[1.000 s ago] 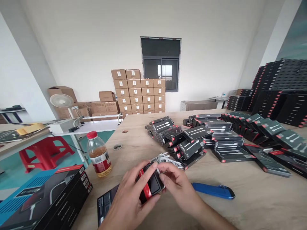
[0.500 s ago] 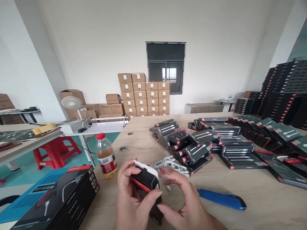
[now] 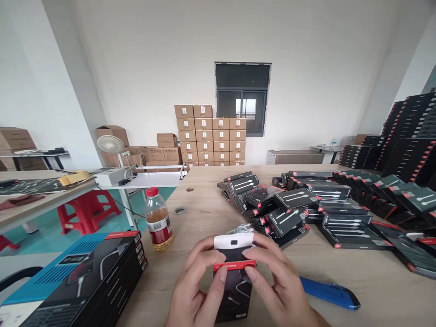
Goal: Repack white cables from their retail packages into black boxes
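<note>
Held upright in front of me is a small black cable box (image 3: pixel 235 295) with a red band along its top edge and a white end flap standing raised at the back. My left hand (image 3: pixel 200 281) grips its left side, thumb on the front face and fingers at the open end. On the other side my right hand (image 3: pixel 275 277) mirrors this, its thumb just under the red band. Behind the fingers, a coiled white cable (image 3: pixel 240 228) lies mostly hidden. To the right of my right hand rests a blue utility knife (image 3: pixel 330 293).
Several black cable boxes (image 3: pixel 296 200) lie in a loose heap to the right, with tall stacks (image 3: pixel 408 131) behind. At left are a larger box (image 3: pixel 91 277) and a red-capped bottle (image 3: pixel 158 222). A roll of tape (image 3: pixel 180 210) sits near the table's left edge.
The box has turned from a slant to face me squarely. My right hand, apart from its top before, has closed on the right side. The view has shifted slightly left.
</note>
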Available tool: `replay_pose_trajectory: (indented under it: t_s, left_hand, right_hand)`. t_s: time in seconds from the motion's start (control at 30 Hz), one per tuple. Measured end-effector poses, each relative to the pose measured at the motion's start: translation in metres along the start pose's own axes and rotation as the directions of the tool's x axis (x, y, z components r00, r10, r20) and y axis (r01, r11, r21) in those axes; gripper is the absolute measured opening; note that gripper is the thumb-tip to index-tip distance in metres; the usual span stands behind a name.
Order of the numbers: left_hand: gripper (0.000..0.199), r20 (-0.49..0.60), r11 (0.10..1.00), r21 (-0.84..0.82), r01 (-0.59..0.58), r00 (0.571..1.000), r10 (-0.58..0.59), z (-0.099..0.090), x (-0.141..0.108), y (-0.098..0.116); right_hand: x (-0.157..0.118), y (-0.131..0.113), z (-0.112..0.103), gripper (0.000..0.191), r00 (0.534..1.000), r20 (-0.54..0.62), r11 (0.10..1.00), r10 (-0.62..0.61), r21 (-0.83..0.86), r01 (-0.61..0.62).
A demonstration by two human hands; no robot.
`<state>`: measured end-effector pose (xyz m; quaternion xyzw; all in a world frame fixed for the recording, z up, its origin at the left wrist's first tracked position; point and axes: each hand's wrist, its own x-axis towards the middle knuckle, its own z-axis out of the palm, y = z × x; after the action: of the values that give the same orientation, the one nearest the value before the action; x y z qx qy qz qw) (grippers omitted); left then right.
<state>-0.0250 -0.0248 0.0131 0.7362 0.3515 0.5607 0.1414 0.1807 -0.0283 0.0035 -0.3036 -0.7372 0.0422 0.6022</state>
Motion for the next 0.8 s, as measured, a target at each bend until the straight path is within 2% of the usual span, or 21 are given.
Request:
replay_pose_trajectory:
  t_s: [0.13,0.23,0.3,0.37,0.47,0.63,0.8]
  left_hand:
    - [0.012,-0.028,0.997,-0.036,-0.062,0.998,0.061,0.0,0.002,0.002]
    - [0.022,-0.073,0.988,-0.154,-0.024,0.997,0.013,0.003,0.001,0.005]
    - [0.029,-0.081,0.985,-0.173,-0.012,0.997,-0.002,0.003,0.001,0.008]
    - [0.026,-0.016,0.987,-0.152,-0.049,0.999,0.047,-0.001,0.004,0.012]
    - [0.016,0.065,0.985,-0.149,-0.083,0.993,0.094,-0.009,0.009,0.017]
    - [0.02,0.084,0.984,-0.168,-0.054,0.994,0.069,-0.014,0.015,0.019]
    - [0.035,0.096,0.984,-0.066,-0.166,0.98,0.172,-0.012,0.014,0.017]
  right_hand:
    - [0.001,-0.003,0.003,0.032,0.999,-0.044,1.0,-0.014,0.02,0.015]
    - [0.0,-0.005,0.004,0.035,0.994,-0.109,0.991,0.02,0.134,-0.005]
    - [0.001,-0.006,0.004,0.037,0.99,-0.133,0.981,0.049,0.194,-0.022]
    - [0.004,-0.009,0.001,0.036,0.994,-0.098,0.974,0.047,0.225,-0.024]
    - [0.01,-0.013,-0.005,0.021,0.999,-0.023,0.974,0.028,0.224,-0.022]
    - [0.015,-0.016,-0.01,0.026,0.996,-0.002,0.974,0.087,0.211,-0.084]
    - [0.015,-0.016,-0.012,0.02,0.983,0.015,0.931,0.184,0.318,-0.18]
